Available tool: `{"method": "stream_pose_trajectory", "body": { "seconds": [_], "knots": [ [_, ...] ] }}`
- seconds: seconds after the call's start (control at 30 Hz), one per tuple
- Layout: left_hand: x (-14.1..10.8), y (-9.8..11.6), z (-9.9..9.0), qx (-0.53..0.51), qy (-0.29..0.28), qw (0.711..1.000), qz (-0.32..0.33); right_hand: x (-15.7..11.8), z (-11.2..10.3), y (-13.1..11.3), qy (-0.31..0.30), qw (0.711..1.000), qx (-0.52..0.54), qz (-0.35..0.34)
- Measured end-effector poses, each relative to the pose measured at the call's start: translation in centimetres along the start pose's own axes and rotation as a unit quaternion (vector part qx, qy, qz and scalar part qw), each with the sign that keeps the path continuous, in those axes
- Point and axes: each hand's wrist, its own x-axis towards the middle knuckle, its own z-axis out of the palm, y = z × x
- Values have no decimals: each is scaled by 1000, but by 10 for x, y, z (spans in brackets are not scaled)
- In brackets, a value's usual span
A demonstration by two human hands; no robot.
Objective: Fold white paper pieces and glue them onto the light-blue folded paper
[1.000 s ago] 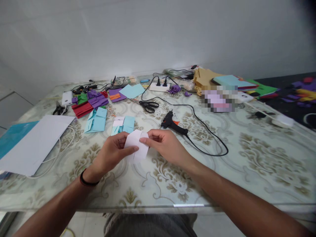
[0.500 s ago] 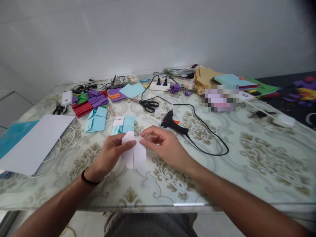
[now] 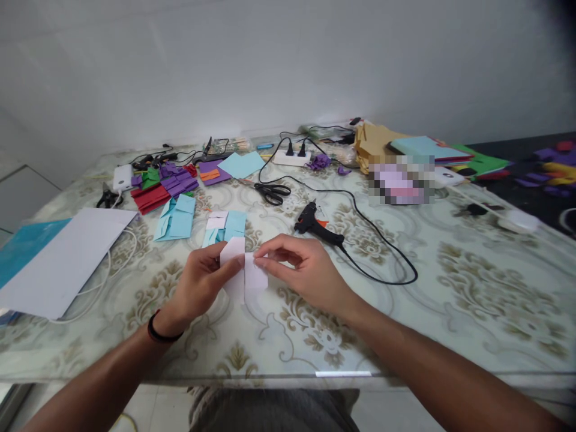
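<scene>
A small pale pink paper piece (image 3: 233, 279) is held above the front middle of the table, a vertical slit or seam running down it. My left hand (image 3: 198, 288) pinches its left part between thumb and fingers; a dark band is around that wrist. On the other side, my right hand (image 3: 299, 264) pinches the right part (image 3: 256, 277) near its upper edge. This right part looks shorter at the bottom than the left. Just behind the hands lie light blue and pink folded papers (image 3: 234, 225), with another light blue folded piece (image 3: 182, 219) to their left.
Right of the hands lies a black glue gun (image 3: 317, 224), its cable looping across the table (image 3: 405, 336). Black-handled scissors (image 3: 272, 192), a white power strip (image 3: 291, 158) and purple folded papers (image 3: 177, 180) sit farther back. White sheets (image 3: 74, 261) lie left.
The right part of the pink paper now reaches less far down, with its lower edge higher and straighter. My right hand has shifted slightly downward; both hands keep their pinch.
</scene>
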Motion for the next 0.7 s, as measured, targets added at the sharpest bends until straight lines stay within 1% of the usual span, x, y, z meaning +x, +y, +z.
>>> {"method": "stream_pose_trajectory", "body": {
  "seconds": [0.2, 0.27, 0.43, 0.6, 0.7],
  "knots": [
    [0, -3, -1, -25, -26, 999, 8, 0, 1, 0, 11, 1000, -5, 8],
    [0, -1, -1, -8, -30, 999, 11, -1, 1, -1, 9, 1000, -6, 10],
    [0, 9, 2, 90, 4, 996, 24, 0, 0, -1, 3, 1000, -10, 21],
    [0, 11, 2, 119, 23, 991, 52, 2, 0, 2, -28, 998, 7, 56],
    [-1, 9, 0, 117, 12, 992, 37, 2, 0, 2, -41, 997, 11, 59]
  ]
}}
